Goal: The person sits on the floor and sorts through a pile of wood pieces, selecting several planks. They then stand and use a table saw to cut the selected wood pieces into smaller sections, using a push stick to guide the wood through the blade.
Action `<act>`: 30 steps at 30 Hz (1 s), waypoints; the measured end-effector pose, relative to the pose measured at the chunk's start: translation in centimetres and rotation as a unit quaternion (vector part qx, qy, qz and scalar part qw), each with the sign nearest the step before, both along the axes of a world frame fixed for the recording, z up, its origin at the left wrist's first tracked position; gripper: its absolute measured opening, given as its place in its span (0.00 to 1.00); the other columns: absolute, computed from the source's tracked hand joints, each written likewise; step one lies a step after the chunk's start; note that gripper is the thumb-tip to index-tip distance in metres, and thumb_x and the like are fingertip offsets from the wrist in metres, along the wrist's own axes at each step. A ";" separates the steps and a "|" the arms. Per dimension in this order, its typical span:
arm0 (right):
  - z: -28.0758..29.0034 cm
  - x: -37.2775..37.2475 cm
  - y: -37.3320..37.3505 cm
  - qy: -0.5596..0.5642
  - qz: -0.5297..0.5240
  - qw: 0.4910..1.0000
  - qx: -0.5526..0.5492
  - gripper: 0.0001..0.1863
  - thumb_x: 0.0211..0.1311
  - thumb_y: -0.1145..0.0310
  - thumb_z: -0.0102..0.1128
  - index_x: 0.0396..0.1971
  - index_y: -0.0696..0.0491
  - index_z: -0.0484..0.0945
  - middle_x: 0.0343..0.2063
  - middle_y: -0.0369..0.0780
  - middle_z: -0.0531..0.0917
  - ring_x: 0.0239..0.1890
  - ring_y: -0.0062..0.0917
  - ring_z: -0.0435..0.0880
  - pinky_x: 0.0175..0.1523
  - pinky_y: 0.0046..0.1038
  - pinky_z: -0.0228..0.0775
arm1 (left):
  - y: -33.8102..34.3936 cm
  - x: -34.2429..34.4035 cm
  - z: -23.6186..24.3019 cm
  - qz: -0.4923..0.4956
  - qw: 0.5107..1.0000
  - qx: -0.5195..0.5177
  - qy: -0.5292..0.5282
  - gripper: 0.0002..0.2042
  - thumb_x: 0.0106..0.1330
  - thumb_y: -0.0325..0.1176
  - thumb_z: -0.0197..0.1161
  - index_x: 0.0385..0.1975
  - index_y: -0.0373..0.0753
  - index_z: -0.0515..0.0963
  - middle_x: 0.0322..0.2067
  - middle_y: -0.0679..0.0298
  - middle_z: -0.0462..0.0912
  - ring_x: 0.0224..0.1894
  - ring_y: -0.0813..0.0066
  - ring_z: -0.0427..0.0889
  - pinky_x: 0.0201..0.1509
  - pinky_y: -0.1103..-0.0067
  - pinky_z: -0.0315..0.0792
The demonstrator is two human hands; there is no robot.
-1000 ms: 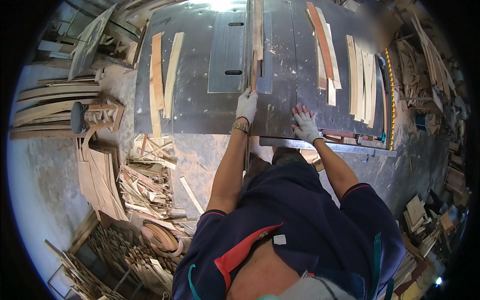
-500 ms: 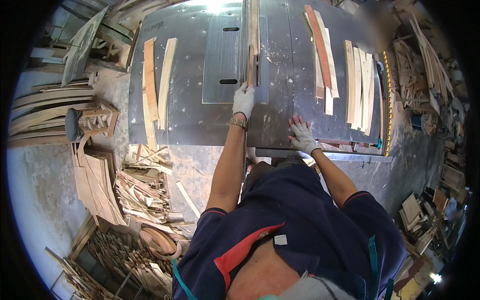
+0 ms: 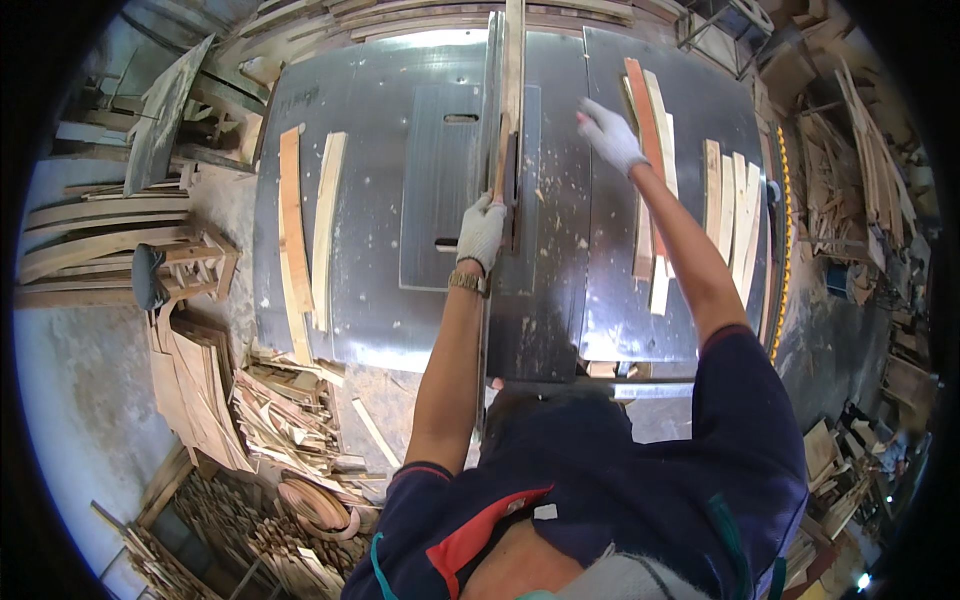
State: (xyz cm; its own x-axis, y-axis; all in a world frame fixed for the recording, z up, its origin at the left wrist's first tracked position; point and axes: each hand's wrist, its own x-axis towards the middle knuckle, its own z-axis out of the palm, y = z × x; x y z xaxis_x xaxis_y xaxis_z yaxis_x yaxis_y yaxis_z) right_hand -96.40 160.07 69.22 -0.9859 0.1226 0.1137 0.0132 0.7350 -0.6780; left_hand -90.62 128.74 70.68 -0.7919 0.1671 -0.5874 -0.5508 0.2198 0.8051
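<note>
A dark metal saw table (image 3: 370, 220) spreads in front of me. My left hand (image 3: 480, 232), in a pale work glove, is closed round the near end of a narrow wooden stick (image 3: 501, 165). The stick points away from me beside a dark slot (image 3: 514, 190) in the table; a blade cannot be made out. Beyond it a long wooden strip (image 3: 514, 60) lies along a metal rail (image 3: 493, 80). My right hand (image 3: 608, 135), gloved with bare fingertips, is stretched out over the table's right half, fingers extended and holding nothing, left of a reddish wooden strip (image 3: 640, 110).
Two strips, one an orange-brown board (image 3: 292, 210), lie on the table's left side. Several pale strips (image 3: 738, 205) lie at its right, near a yellow toothed edge (image 3: 783, 250). A stool (image 3: 150, 278) and a heap of offcuts (image 3: 285, 415) stand on the floor at left.
My right hand has gone from the table's near edge forward over its right half. My left hand still grips the stick. The table sits lower in the view.
</note>
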 end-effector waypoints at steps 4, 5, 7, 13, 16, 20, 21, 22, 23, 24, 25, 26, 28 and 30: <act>-4.1 -14.8 -0.6 -0.053 0.032 0.994 0.088 0.27 0.67 0.50 0.45 0.57 0.52 0.77 0.51 0.56 0.81 0.55 0.52 0.78 0.62 0.42 0.69 | 1.0 -2.2 2.1 0.001 0.998 -0.008 -0.064 0.24 0.74 0.42 0.55 0.67 0.43 0.69 0.21 0.73 0.67 0.14 0.84 0.65 0.15 0.82 0.61; -5.1 -18.0 -0.4 -0.105 0.048 0.988 0.101 0.27 0.68 0.50 0.45 0.59 0.50 0.76 0.52 0.55 0.80 0.56 0.50 0.78 0.62 0.42 0.69 | 1.4 -2.7 2.7 -0.006 0.998 -0.007 -0.064 0.24 0.74 0.42 0.55 0.67 0.43 0.69 0.21 0.73 0.67 0.13 0.84 0.65 0.14 0.82 0.61; -6.6 -21.9 -2.1 -0.171 0.021 0.977 0.122 0.26 0.66 0.49 0.46 0.59 0.45 0.77 0.56 0.52 0.79 0.59 0.47 0.77 0.63 0.44 0.68 | 1.5 -3.8 3.0 -0.010 0.998 -0.008 -0.066 0.24 0.74 0.42 0.55 0.67 0.42 0.69 0.21 0.73 0.68 0.13 0.84 0.65 0.14 0.82 0.60; -5.2 -23.8 -8.0 -0.204 -0.109 0.942 0.243 0.31 0.60 0.40 0.55 0.57 0.44 0.80 0.61 0.48 0.72 0.64 0.45 0.72 0.62 0.53 0.67 | 1.4 -7.0 2.7 -0.014 0.999 -0.005 -0.047 0.25 0.75 0.46 0.54 0.67 0.41 0.70 0.19 0.75 0.68 0.16 0.86 0.66 0.18 0.84 0.63; -6.0 -24.6 -6.3 -0.224 -0.177 0.937 0.202 0.32 0.57 0.46 0.61 0.58 0.48 0.76 0.59 0.47 0.73 0.62 0.43 0.73 0.60 0.51 0.69 | 1.0 -5.4 5.9 -0.016 0.999 0.012 -0.025 0.18 0.76 0.45 0.55 0.54 0.39 0.75 0.22 0.73 0.70 0.17 0.88 0.66 0.18 0.87 0.62; -9.1 -24.5 -1.6 -0.230 -0.251 0.934 0.112 0.34 0.57 0.54 0.65 0.62 0.53 0.70 0.58 0.48 0.76 0.59 0.43 0.78 0.55 0.48 0.76 | -2.1 -1.1 8.4 0.055 0.997 0.048 -0.023 0.17 0.75 0.47 0.56 0.50 0.39 0.72 0.27 0.70 0.73 0.17 0.87 0.68 0.17 0.87 0.63; -9.0 -23.9 -0.7 -0.253 -0.241 0.933 0.083 0.35 0.57 0.56 0.65 0.64 0.53 0.68 0.59 0.47 0.76 0.59 0.43 0.79 0.53 0.49 0.78 | -3.1 0.2 8.7 0.070 0.996 0.042 -0.027 0.18 0.75 0.45 0.55 0.55 0.38 0.69 0.26 0.70 0.73 0.17 0.87 0.68 0.17 0.87 0.63; -8.5 -22.9 0.1 -0.249 -0.227 0.938 0.084 0.35 0.55 0.55 0.66 0.62 0.55 0.70 0.55 0.48 0.79 0.57 0.42 0.81 0.53 0.46 0.78 | -3.9 1.5 8.8 0.087 0.995 0.038 -0.030 0.20 0.76 0.42 0.54 0.60 0.36 0.67 0.26 0.70 0.74 0.17 0.86 0.68 0.17 0.86 0.63; -7.9 -21.2 0.3 -0.245 -0.208 0.943 0.083 0.35 0.53 0.54 0.66 0.59 0.56 0.73 0.52 0.49 0.81 0.54 0.41 0.83 0.53 0.43 0.79 | -5.0 3.0 9.1 0.110 0.993 0.030 -0.034 0.23 0.77 0.40 0.52 0.66 0.35 0.65 0.26 0.70 0.74 0.17 0.86 0.68 0.18 0.86 0.63; -7.3 -19.1 0.6 -0.241 -0.190 0.948 0.081 0.35 0.51 0.53 0.67 0.57 0.58 0.75 0.49 0.50 0.84 0.52 0.40 0.85 0.53 0.40 0.79 | -6.1 4.5 9.1 0.132 0.990 0.026 -0.035 0.22 0.77 0.40 0.52 0.65 0.35 0.65 0.26 0.69 0.74 0.17 0.85 0.68 0.17 0.86 0.63; -5.7 -16.9 1.4 -0.250 -0.176 0.952 0.019 0.34 0.49 0.52 0.67 0.53 0.59 0.77 0.45 0.52 0.85 0.50 0.40 0.86 0.52 0.38 0.79 | -7.1 5.8 8.9 0.147 0.988 0.025 -0.031 0.21 0.77 0.41 0.53 0.64 0.36 0.66 0.26 0.69 0.74 0.17 0.85 0.68 0.17 0.86 0.63; -4.7 -14.1 3.3 -0.258 -0.168 0.950 -0.042 0.33 0.48 0.50 0.67 0.50 0.60 0.79 0.42 0.53 0.85 0.48 0.39 0.87 0.51 0.36 0.78 | -7.9 6.9 8.5 0.155 0.987 0.026 -0.029 0.21 0.77 0.41 0.53 0.63 0.36 0.67 0.27 0.69 0.75 0.17 0.84 0.68 0.17 0.85 0.63; -2.2 -8.4 4.1 -0.254 -0.156 0.945 -0.136 0.33 0.45 0.48 0.65 0.42 0.62 0.82 0.37 0.53 0.86 0.44 0.40 0.87 0.49 0.36 0.77 | -10.7 9.6 7.5 0.173 0.984 0.027 -0.035 0.20 0.77 0.43 0.54 0.61 0.37 0.68 0.27 0.68 0.74 0.17 0.84 0.68 0.17 0.85 0.63; 0.1 0.7 2.8 -0.163 -0.181 0.953 -0.179 0.31 0.46 0.49 0.64 0.42 0.62 0.82 0.35 0.52 0.86 0.39 0.41 0.86 0.47 0.38 0.74 | -12.3 12.5 7.7 0.195 0.980 0.036 -0.021 0.21 0.76 0.46 0.56 0.60 0.39 0.69 0.27 0.67 0.74 0.16 0.82 0.69 0.17 0.84 0.64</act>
State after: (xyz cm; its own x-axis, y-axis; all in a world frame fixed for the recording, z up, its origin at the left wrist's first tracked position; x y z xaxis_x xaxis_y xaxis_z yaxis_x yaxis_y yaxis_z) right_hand -95.67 162.90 69.32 -0.8474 0.4355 -0.3036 0.4747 0.3654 -0.8008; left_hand -78.09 116.47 78.41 -0.7793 -0.1024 -0.6182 -0.6142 -0.0706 0.7860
